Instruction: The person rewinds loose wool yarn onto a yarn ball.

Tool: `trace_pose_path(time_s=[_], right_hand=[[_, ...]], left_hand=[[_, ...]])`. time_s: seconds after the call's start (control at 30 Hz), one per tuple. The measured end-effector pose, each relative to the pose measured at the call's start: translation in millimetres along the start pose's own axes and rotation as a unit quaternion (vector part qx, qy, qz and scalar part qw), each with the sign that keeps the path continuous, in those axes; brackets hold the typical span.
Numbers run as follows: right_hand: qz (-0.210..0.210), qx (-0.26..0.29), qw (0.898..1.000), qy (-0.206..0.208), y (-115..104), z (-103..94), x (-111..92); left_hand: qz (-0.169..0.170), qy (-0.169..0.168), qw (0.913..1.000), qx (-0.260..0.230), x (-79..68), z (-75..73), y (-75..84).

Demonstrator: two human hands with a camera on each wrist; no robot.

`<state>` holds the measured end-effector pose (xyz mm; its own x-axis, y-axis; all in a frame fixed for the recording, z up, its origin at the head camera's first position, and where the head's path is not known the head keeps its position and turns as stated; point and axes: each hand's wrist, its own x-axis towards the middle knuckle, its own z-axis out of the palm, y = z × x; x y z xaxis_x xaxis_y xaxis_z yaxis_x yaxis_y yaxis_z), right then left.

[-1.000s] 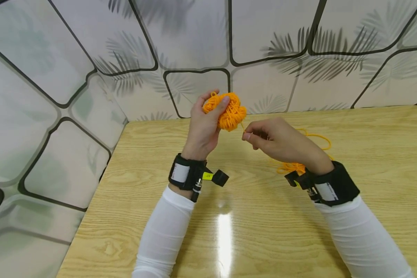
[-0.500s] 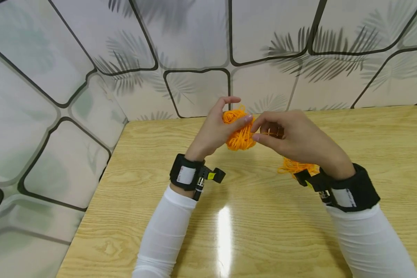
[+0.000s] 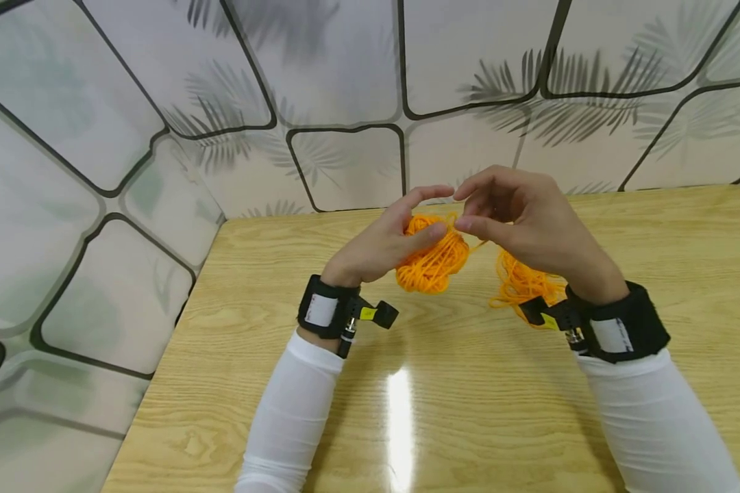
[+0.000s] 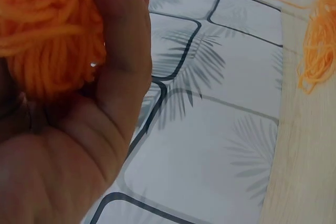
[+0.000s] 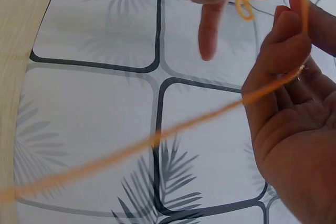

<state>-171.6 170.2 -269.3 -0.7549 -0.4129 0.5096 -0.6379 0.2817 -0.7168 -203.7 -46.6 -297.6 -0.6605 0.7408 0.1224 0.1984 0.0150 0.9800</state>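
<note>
An orange ball of yarn [image 3: 433, 266] sits in my left hand [image 3: 379, 245], with the thumb across its near side and the fingers behind it. In the left wrist view, the wound ball [image 4: 50, 40] rests against the palm and curled fingers. My right hand [image 3: 527, 216] is just right of the ball, its thumb and forefinger tips close to it. A strand of yarn [image 5: 157, 137] runs into the curled fingers of that hand and on up toward the ball. On the table behind the right wrist lies a loose heap of orange yarn [image 3: 524, 279], partly covered by the wrist camera.
The light wood-grain table [image 3: 253, 411] ends against a patterned wall [image 3: 345, 82] at the back and left. A bright light reflection [image 3: 399, 424] shows on the tabletop. Both wrists wear black camera straps [image 3: 617, 329].
My left hand and the yarn ball have moved right and toward me, and the ball has turned. My right hand has moved right, then up, staying beside the ball with the strand.
</note>
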Motion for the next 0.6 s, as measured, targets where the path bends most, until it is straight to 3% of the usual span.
trace_pose_path(time_s=[0.17, 0.27, 0.33, 0.4, 0.47, 0.6], right_hand=[[0.021, 0.006, 0.999, 0.043, 1, 4.4, 3], [0.029, 0.013, 0.998, 0.046, 0, 6.0, 3], [0.040, 0.014, 0.998, 0.042, 0, 6.4, 3], [0.065, 0.015, 0.998, 0.019, 0, 6.3, 2], [0.090, 0.009, 0.996, -0.024, 1, 6.9, 2], [0.111, 0.025, 0.982, -0.149, 7, 13.3, 3]], left_hand=[[-0.002, -0.016, 0.9983, 0.055, -3.7, 4.2, 5.4], [-0.035, -0.014, 0.9958, 0.084, -4.3, 7.5, 10.1], [-0.071, -0.004, 0.9952, 0.067, -4.1, 8.0, 12.4], [-0.101, 0.023, 0.9946, 0.007, -3.8, 6.8, 14.0], [-0.106, 0.064, 0.9902, -0.063, -4.0, 4.3, 15.3], [-0.065, 0.146, 0.9793, -0.124, -5.1, 0.1, 18.3]])
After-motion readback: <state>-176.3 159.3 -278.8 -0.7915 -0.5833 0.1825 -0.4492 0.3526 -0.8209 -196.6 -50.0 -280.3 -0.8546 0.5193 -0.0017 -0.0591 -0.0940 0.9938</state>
